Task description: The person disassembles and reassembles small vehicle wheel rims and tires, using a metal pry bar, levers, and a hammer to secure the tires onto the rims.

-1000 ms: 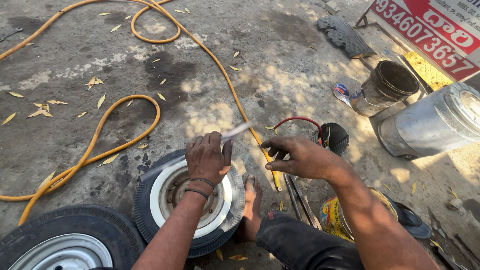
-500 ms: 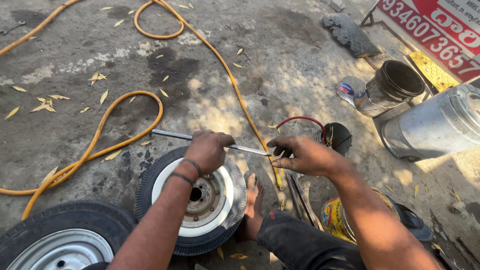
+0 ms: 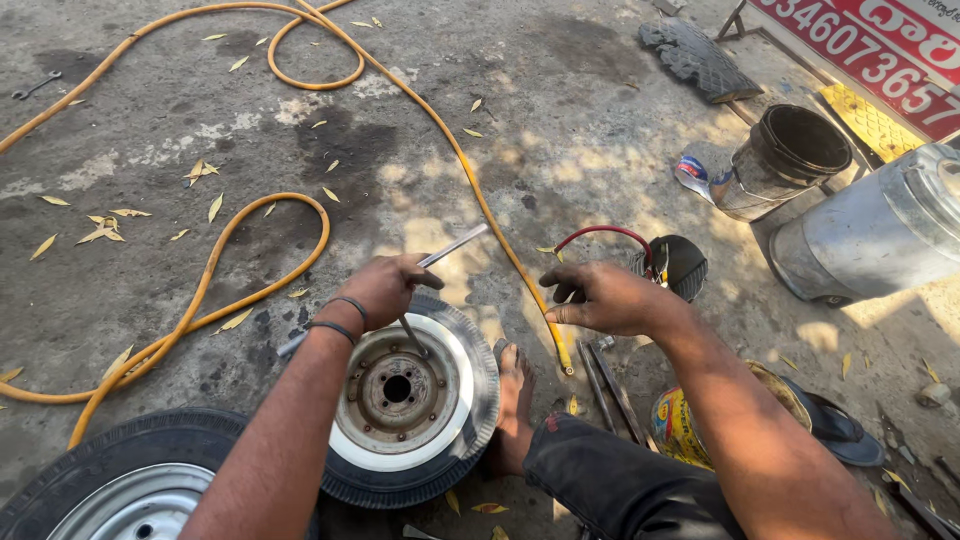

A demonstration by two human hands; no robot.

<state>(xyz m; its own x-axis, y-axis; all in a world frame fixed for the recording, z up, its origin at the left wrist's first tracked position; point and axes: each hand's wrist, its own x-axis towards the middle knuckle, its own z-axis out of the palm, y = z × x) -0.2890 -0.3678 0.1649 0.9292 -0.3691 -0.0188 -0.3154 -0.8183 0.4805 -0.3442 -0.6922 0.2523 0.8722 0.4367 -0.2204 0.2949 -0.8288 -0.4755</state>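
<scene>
A small tyre (image 3: 478, 408) on a rusty wheel with a white rim (image 3: 400, 392) lies flat on the concrete in front of me. My left hand (image 3: 385, 288) is over its top edge, shut on a thin metal bar (image 3: 455, 244) that slants from lower left to upper right. A second short lever (image 3: 410, 334) sticks down into the rim under that hand. My right hand (image 3: 605, 298) hovers to the right of the tyre, fingers loosely bent, holding nothing I can see. My bare foot (image 3: 515, 395) rests against the tyre's right side.
An orange hose (image 3: 250, 290) loops across the ground. Another tyre (image 3: 120, 470) lies at the bottom left. On the right are a red cable with a black round gauge (image 3: 682, 265), a black bucket (image 3: 790, 150), a metal drum (image 3: 880, 230), a yellow can (image 3: 680, 425), flat tools (image 3: 605, 385) and a sandal (image 3: 830, 432).
My right hand has let go of the bar's end and drawn slightly away. My left hand has turned the bar, which lay nearly level, so its tip now points up to the right.
</scene>
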